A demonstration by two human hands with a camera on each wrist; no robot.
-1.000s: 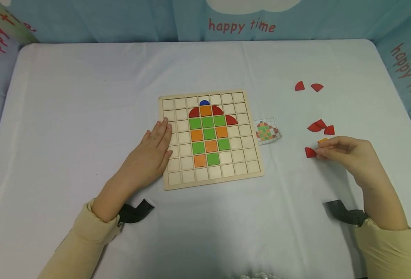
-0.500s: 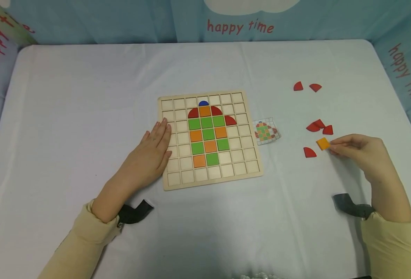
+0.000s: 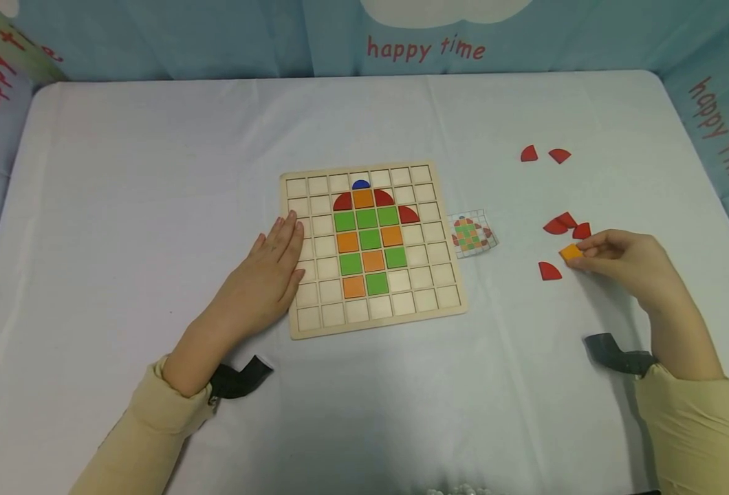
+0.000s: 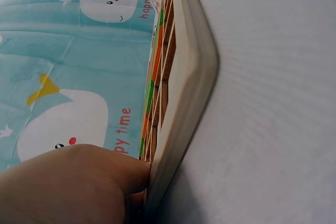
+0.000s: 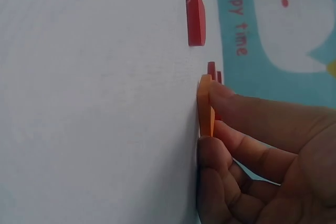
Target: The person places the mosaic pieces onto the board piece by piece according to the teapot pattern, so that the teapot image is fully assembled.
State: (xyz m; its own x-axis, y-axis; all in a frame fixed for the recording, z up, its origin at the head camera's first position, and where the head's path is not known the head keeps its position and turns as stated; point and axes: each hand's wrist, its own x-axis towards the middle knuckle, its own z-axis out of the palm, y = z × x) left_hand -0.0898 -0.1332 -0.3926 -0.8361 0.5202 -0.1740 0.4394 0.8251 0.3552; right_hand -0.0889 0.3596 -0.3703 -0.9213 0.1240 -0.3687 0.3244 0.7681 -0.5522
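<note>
A wooden grid board (image 3: pixel 378 320) lies mid-table, with green, orange, red and blue pieces set in its cells. My left hand (image 3: pixel 256 282) rests on its left edge, fingers straight; the left wrist view shows the thumb (image 4: pixel 105 174) against the board's rim (image 4: pixel 184 77). To the right, my right hand (image 3: pixel 627 268) pinches an orange square tile (image 3: pixel 570 252) between thumb and fingers. In the right wrist view this tile (image 5: pixel 205 106) stands close to the tablecloth. A red quarter-circle piece (image 3: pixel 549 271) lies just left of and below it.
Several more red quarter-circle pieces lie beyond the right hand, a cluster (image 3: pixel 560 223) close by and a pair farther back, one being this red piece (image 3: pixel 529 153). A small pattern card (image 3: pixel 474 233) touches the board's right side. A printed curtain (image 3: pixel 216 38) borders the table.
My right hand first drew the orange tile a little rightward, away from the red piece, then shifted slightly back left and away from me. My left hand stays on the board.
</note>
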